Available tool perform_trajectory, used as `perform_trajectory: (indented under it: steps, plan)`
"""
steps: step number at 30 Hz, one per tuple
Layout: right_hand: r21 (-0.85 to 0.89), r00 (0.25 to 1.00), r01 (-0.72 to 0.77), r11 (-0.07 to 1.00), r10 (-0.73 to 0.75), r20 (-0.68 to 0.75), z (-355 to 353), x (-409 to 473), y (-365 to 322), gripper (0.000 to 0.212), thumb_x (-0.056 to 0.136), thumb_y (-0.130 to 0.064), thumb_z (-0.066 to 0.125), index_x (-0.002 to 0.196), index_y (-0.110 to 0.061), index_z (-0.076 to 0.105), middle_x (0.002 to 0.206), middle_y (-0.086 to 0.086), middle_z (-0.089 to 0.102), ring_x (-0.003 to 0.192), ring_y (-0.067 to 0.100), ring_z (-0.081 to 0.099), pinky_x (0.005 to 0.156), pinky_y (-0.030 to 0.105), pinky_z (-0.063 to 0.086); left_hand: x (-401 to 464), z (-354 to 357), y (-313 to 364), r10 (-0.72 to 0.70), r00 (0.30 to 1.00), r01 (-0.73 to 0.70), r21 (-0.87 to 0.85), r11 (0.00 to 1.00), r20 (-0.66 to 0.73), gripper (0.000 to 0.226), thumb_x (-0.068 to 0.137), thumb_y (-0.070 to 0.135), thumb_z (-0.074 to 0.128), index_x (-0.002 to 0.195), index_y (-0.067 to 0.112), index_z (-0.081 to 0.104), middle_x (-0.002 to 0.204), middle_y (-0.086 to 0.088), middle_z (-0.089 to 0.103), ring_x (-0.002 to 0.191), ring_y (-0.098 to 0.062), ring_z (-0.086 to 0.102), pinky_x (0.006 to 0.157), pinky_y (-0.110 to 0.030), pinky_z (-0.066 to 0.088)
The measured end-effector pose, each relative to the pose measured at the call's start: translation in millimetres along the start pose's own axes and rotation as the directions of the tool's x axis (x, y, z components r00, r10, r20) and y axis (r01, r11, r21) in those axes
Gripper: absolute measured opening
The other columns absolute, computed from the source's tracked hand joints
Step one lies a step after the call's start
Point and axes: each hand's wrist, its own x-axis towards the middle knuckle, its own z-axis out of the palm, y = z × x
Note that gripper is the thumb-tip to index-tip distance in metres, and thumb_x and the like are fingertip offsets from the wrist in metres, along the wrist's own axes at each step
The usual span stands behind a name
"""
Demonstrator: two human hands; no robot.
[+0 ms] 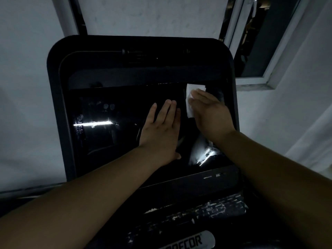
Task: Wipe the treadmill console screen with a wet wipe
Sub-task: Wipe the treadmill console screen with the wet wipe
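Our right hand (pixel 209 112) presses the wipe (pixel 190 99) flat-fingered; our left hand (pixel 161 130), spread on the screen (pixel 107 141) beside it, may smudge it.

arms: two, bare to the elbow | sleeves: none | hands (pixel 161 130): bare (no gloves)

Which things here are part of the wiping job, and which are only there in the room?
In the job: screen; wipe, pressed on the screen's upper right under the right hand; left hand, flat on the screen.

Only there: window; wall; console frame; logo plate below.
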Motion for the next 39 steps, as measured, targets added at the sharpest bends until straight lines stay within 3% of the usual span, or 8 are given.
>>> perform_trajectory:
  steps: [7,12,18,28,33,39]
  plan:
    - [0.038,0.996,0.026,0.999,-0.029,0.080,-8,-75,-26,0.040,0.089,-0.008,0.049,0.124,0.000,0.066,0.135,0.016,0.062,0.131,0.030,0.055,0.104,0.041,0.051,0,2,-1,0.011,1.000,-0.011,-0.017,1.000,-0.014,0.135,0.075,0.080,0.059,0.158,0.004,-0.015,0.166,-0.019,-0.024,0.152,-0.030,-0.028,0.122,-0.056,-0.012]
    - [0.086,0.994,0.012,0.996,-0.021,0.105,-14,-146,-41,0.036,0.084,0.000,0.063,0.119,0.001,0.069,0.136,0.016,0.062,0.133,0.028,0.053,0.102,0.040,0.052,1,2,4,0.013,1.000,-0.014,-0.039,0.999,-0.013,0.140,0.072,0.078,0.066,0.157,0.005,-0.017,0.165,-0.019,-0.027,0.152,-0.031,-0.029,0.122,-0.056,-0.012]
    - [0.110,0.991,-0.015,0.994,-0.001,0.137,-12,-177,-45,0.035,0.086,-0.003,0.065,0.121,0.002,0.069,0.139,0.015,0.059,0.137,0.027,0.049,0.097,0.041,0.055,5,2,14,0.017,1.000,-0.018,-0.027,0.999,-0.021,0.139,0.074,0.078,0.065,0.156,0.004,-0.019,0.165,-0.019,-0.028,0.152,-0.031,-0.030,0.122,-0.056,-0.012]
    - [0.077,1.000,-0.014,0.997,0.012,0.024,-3,-126,-33,0.032,0.087,0.003,0.064,0.118,0.002,0.069,0.136,0.017,0.061,0.133,0.030,0.053,0.100,0.042,0.053,8,7,16,0.014,1.000,-0.014,-0.011,1.000,-0.021,0.136,0.077,0.080,0.058,0.156,0.002,-0.020,0.165,-0.021,-0.027,0.151,-0.032,-0.029,0.122,-0.056,-0.013]
    - [0.005,1.000,-0.006,1.000,0.006,-0.030,-3,-68,-19,0.033,0.088,-0.002,0.052,0.117,0.001,0.069,0.132,0.017,0.065,0.129,0.029,0.057,0.107,0.037,0.048,8,8,16,0.007,0.999,-0.008,-0.012,1.000,-0.040,0.133,0.078,0.085,0.051,0.156,0.003,-0.018,0.165,-0.020,-0.027,0.152,-0.032,-0.029,0.121,-0.056,-0.015]
    - [-0.061,0.998,-0.024,0.998,0.021,-0.056,-1,-11,-4,0.034,0.082,0.001,0.057,0.114,0.002,0.069,0.128,0.018,0.067,0.124,0.030,0.061,0.104,0.033,0.044,7,4,16,0.008,1.000,-0.008,0.003,1.000,-0.019,0.136,0.075,0.080,0.062,0.157,0.004,-0.015,0.166,-0.020,-0.025,0.151,-0.032,-0.030,0.121,-0.056,-0.016]
